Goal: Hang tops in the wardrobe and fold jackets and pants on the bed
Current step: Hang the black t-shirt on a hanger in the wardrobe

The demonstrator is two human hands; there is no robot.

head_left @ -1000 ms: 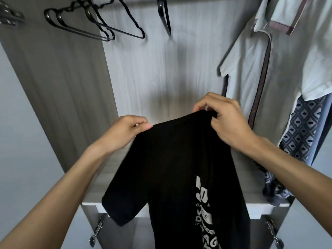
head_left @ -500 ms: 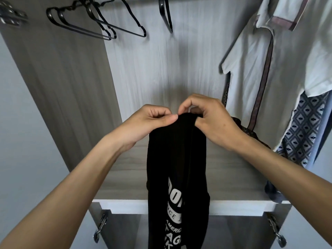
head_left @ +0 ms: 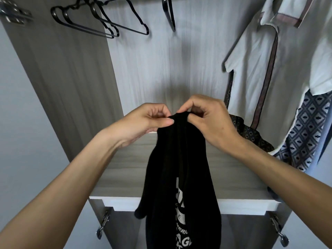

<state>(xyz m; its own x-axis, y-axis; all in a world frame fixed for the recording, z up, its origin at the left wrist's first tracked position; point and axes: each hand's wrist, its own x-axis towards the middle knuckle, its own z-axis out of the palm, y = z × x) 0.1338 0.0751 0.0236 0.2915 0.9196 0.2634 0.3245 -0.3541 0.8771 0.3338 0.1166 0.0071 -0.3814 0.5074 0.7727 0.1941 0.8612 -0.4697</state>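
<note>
Hands converged since a second ago, gathering the shirt narrow. I record the left hand (head_left: 149,121) and right hand (head_left: 206,121) both pinching the top of the black T-shirt (head_left: 179,168), which hangs over the shelf (head_left: 125,168). Empty hangers (head_left: 107,24) sit at 11 o'clock. Recommended: hold one pinch and free the other hand.
</note>
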